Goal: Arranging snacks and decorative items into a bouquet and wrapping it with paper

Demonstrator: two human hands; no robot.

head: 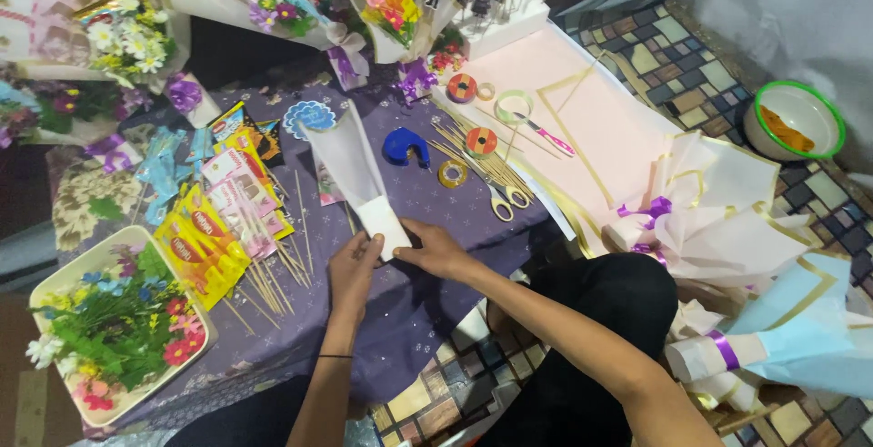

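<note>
Both hands pinch the white paper cone (359,174) at its narrow base, near the cloth's (409,301) front edge.
Left hand (353,270) and right hand (435,249) clamp the wrapped end; loose grip likely unrolls it, and skewers (273,274) alongside could snag.

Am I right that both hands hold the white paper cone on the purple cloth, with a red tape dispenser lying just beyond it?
Not quite: the head view shows the tape dispenser is blue, not red. Both hands, left and right, do hold the white paper cone on the purple cloth.

Head view, steeply downward (close)
</note>
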